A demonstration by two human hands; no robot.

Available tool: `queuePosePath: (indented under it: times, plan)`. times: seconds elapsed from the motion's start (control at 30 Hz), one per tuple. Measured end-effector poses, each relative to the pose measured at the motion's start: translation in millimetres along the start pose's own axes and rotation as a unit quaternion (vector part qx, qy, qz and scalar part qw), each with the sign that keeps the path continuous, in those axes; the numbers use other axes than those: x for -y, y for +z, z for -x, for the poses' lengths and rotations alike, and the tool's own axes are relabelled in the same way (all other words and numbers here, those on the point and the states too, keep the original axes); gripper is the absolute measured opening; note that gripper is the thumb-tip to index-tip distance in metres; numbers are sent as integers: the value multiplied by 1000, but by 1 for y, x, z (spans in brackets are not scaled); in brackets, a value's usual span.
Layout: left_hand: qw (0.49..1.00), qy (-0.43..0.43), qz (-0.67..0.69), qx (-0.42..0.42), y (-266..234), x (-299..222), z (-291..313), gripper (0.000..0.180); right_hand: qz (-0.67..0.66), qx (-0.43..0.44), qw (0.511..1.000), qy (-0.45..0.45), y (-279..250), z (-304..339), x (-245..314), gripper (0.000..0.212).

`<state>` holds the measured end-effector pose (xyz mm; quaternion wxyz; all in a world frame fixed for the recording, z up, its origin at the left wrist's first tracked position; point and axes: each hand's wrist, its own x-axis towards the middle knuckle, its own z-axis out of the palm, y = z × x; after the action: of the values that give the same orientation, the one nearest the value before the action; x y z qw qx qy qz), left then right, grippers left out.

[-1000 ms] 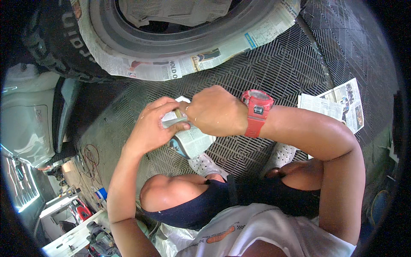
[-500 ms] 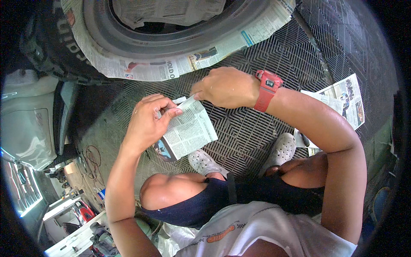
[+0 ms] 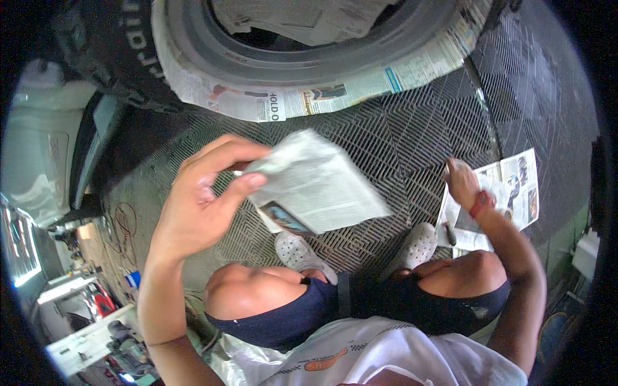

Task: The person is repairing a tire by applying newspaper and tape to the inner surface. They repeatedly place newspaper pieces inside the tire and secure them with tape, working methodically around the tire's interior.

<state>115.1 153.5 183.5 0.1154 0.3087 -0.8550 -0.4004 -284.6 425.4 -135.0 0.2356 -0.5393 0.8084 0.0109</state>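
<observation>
In my left hand [image 3: 199, 186] I hold a torn piece of newspaper [image 3: 315, 186] by its upper left corner, between thumb and fingers. The piece hangs over my feet, slightly blurred, with a dark picture along its lower edge. My right hand [image 3: 462, 183] is off to the right, above newspaper sheets [image 3: 524, 183] on the floor. Its fingers look drawn together; what they hold, if anything, cannot be made out. Ahead is a wheel rim [image 3: 257, 67] edged with a band of newspaper [image 3: 347, 100], with more newspaper [image 3: 302, 19] inside its opening.
A black tyre [image 3: 122, 58] surrounds the rim. A small dark-handled tool [image 3: 449, 235] lies by the floor newspapers. Ribbed black floor tiles [image 3: 386, 141] stretch beneath me. On the left are a grey vehicle panel [image 3: 45, 148], a cable [image 3: 125, 219] and shelving with equipment [image 3: 90, 328].
My right hand has let go of the newspaper piece and moved right and down to the floor sheets. The left hand keeps the piece, now swung out to the right. The view has shifted slightly.
</observation>
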Motion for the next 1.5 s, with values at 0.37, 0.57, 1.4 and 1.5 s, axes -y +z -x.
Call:
queuePosePath:
  times: [0.37, 0.57, 1.4, 1.5]
  plan:
    - [931, 309, -72, 180, 103, -128, -160, 57, 145, -49, 988, 11, 45, 90, -130, 39]
    - [943, 238, 229, -37, 131, -76, -173, 51, -369, -385, 814, 230, -128, 23, -71, 46]
    - [752, -18, 360, -552, 130, 139, -184, 30, 185, -396, 795, -420, -294, -156, 374, 22]
    - [723, -72, 413, -549, 138, 145, -198, 28, 178, -389, 804, -414, -278, -189, 375, 19]
